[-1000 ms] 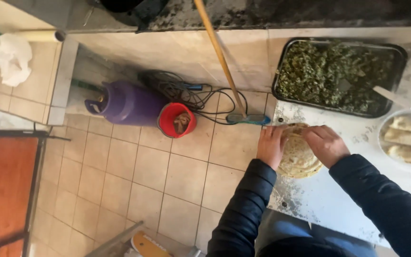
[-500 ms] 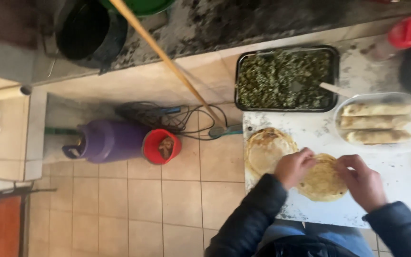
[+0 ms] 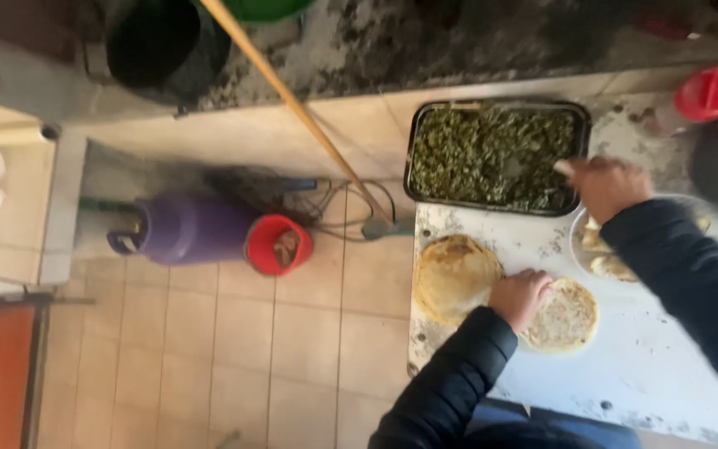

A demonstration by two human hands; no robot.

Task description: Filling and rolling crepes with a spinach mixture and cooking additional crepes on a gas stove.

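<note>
The left hand (image 3: 523, 297) rests with curled fingers on the edge of a round, flat bread (image 3: 560, 316). The bread is pale with small brown spots, and it lies on a white table (image 3: 625, 374) that has dark specks. It looks pressed down, not gripped. Just beside it on the left sits a stack of more flat breads (image 3: 454, 277), golden and a bit bumpy.

The right hand (image 3: 607, 185) is closed around a pale handle (image 3: 560, 166) at the right end of a dark metal tray (image 3: 496, 155). The tray is a rectangle and it is full of chopped green leaves. It is too blurry to tell what kind of tool the handle belongs to.

Under the right sleeve there is a plate (image 3: 596, 249) with rolled-up breads on it.

On the tiled floor lies a smooth purple gas tank (image 3: 184, 229). Next to it stands a small red bucket (image 3: 278, 245) with something brown inside. A long wooden stick (image 3: 292, 104) leans across.
</note>
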